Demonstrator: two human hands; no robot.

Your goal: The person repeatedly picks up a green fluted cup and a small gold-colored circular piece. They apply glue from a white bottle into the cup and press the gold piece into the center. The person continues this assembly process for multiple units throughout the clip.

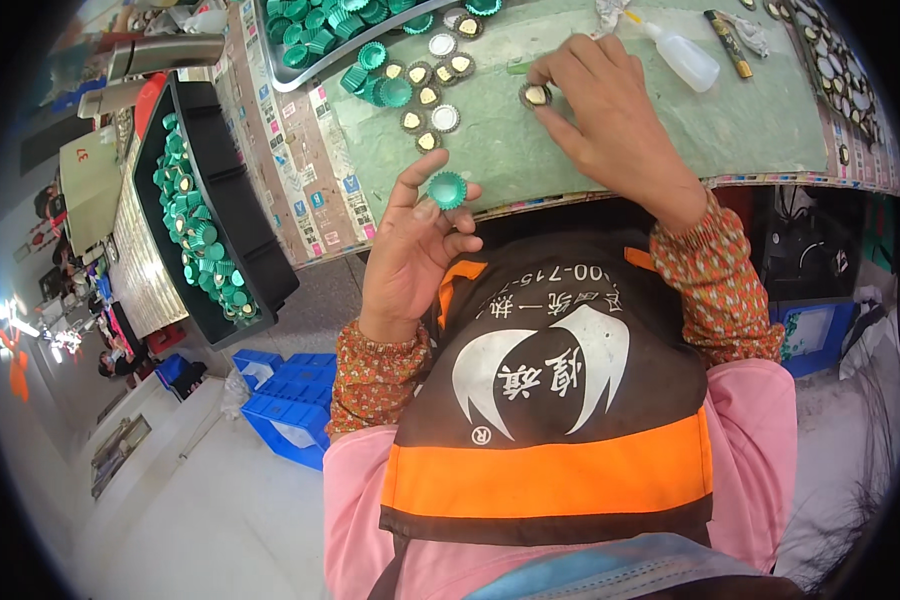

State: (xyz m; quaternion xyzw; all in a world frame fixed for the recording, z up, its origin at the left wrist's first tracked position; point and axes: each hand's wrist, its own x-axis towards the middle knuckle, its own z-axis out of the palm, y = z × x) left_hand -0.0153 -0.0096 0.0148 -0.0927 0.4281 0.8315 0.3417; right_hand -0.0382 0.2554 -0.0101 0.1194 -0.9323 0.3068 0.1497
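My left hand (402, 255) pinches a small green fluted cup (447, 190) by its side, above the table's front edge. On the green mat (510, 150), my right hand (615, 115) has its thumb and fingers closed around a small dark round disc (536, 95) with a cream-coloured piece in its middle. Several similar dark discs (428, 142) lie on the mat beyond my left hand, mixed with pale silvery fluted discs (445, 118). A few loose green cups (395, 93) lie behind them.
A metal tray (290, 80) heaped with green cups stands at the back left. At the left is a black bin (240, 195) of green pieces. A white squeeze bottle (685, 58) and a dark tube (728, 43) lie back right, before a board of discs (838, 75).
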